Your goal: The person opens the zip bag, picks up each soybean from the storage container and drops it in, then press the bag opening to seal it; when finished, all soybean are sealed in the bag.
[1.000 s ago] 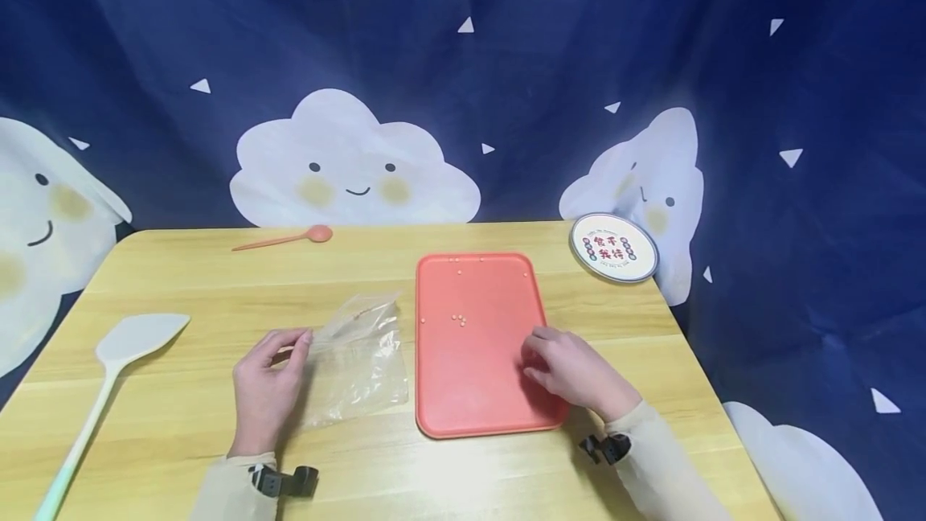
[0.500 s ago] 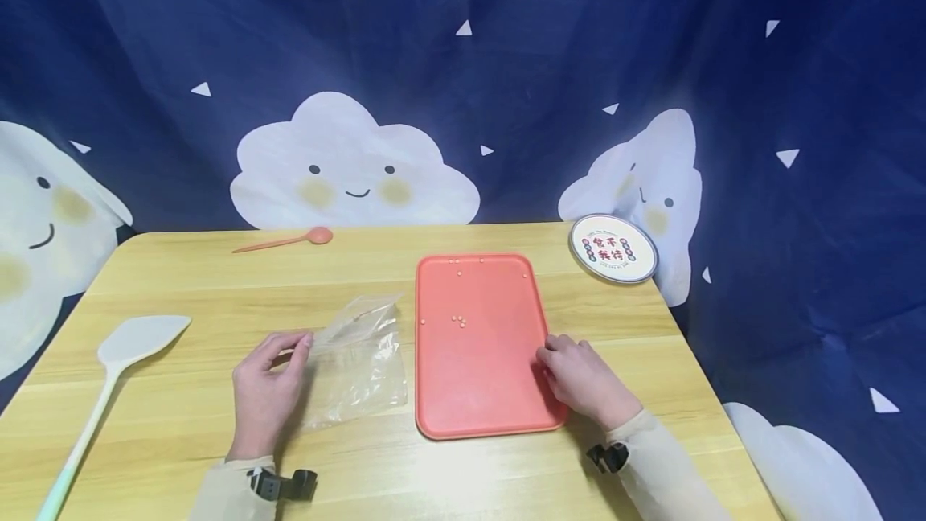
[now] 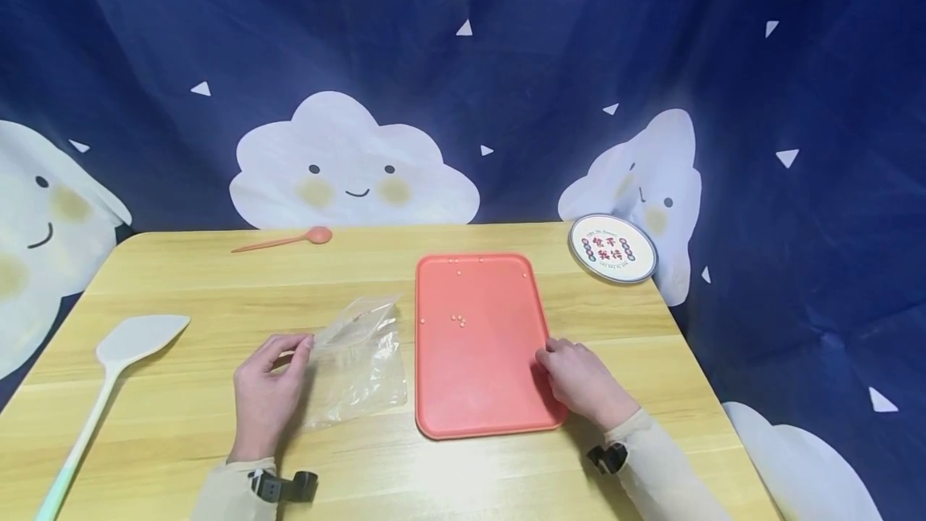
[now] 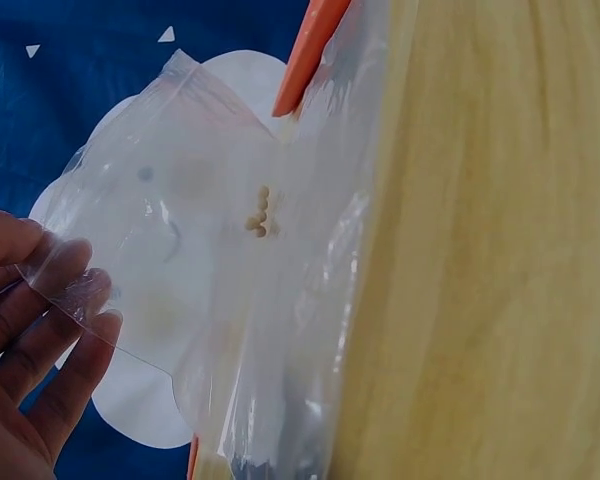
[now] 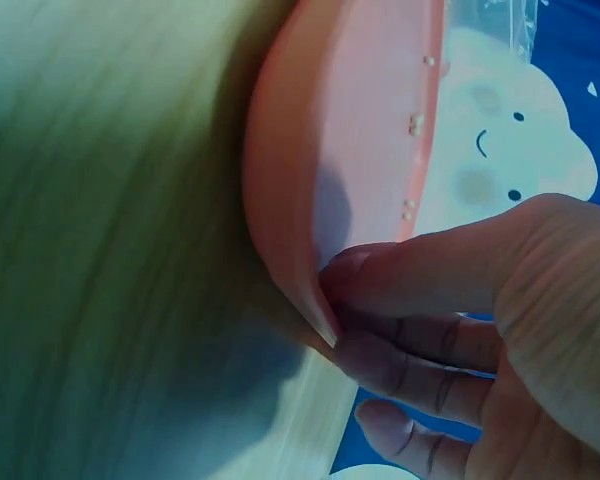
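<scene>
My left hand [image 3: 269, 392] pinches the edge of a clear plastic bag [image 3: 365, 368] between thumb and fingers; the bag lies to the left of the tray. In the left wrist view, a small cluster of pale round beans [image 4: 260, 212] shows through the film. At the right side of a red rectangular tray [image 3: 481, 380], my right hand [image 3: 587, 383] holds the rim, thumb on the inner face and fingers on the outer one, as the right wrist view shows. Several pale beans [image 3: 459, 320] lie scattered on the tray, some of them near its far rim.
A white spatula [image 3: 137, 340] with a green handle end lies on the left of the wooden table [image 3: 354, 473]. Towards the back edge is a red spoon [image 3: 317, 235]. An oval plate [image 3: 613, 248] with printed characters sits at the back right corner, before a blue cloud-patterned curtain [image 3: 535, 47].
My right hand has moved slightly right, from over the tray's right edge to a grip on its rim. My left hand and the bag stay nearly still.
</scene>
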The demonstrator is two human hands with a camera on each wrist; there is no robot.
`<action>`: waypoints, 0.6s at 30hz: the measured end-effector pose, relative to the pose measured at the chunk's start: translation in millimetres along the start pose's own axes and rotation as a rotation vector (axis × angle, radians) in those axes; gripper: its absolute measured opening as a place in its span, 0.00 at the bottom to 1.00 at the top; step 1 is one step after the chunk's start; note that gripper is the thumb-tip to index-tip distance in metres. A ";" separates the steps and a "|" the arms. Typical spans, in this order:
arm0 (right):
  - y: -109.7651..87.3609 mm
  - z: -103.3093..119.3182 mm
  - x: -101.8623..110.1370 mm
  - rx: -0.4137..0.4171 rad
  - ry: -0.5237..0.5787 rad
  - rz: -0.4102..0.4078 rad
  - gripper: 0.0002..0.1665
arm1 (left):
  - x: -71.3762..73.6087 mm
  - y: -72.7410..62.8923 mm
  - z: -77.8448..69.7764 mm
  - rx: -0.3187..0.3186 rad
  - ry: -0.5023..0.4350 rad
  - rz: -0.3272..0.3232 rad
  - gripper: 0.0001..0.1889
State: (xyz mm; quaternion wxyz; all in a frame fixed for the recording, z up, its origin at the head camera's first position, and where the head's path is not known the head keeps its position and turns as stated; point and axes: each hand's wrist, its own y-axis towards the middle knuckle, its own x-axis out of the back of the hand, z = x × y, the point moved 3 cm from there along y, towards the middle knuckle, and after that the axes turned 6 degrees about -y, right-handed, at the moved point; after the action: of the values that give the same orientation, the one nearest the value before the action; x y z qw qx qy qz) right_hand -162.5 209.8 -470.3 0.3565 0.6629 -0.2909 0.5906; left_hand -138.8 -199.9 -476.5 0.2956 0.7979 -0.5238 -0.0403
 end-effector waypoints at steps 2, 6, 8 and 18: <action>2.0 -0.7 2.0 0.004 0.040 -0.002 0.11 | 0.3 0.2 0.3 -0.004 0.000 -0.002 0.04; 10.9 -1.6 8.3 0.002 0.164 -0.008 0.12 | 0.6 0.7 -0.1 -0.015 -0.008 -0.003 0.04; 17.8 -1.3 11.9 0.006 0.228 -0.026 0.10 | 0.5 1.0 -0.5 -0.017 -0.008 0.000 0.04; 53.9 8.7 22.0 0.000 0.478 -0.218 0.06 | 0.2 2.3 -3.5 -0.011 0.013 0.007 0.03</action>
State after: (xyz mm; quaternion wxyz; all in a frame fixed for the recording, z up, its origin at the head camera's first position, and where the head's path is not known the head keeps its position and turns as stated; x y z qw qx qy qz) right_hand -198.1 172.5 -442.0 0.4767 0.5320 -0.1252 0.6885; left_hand -139.2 -199.2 -472.5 0.3035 0.7948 -0.5243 -0.0369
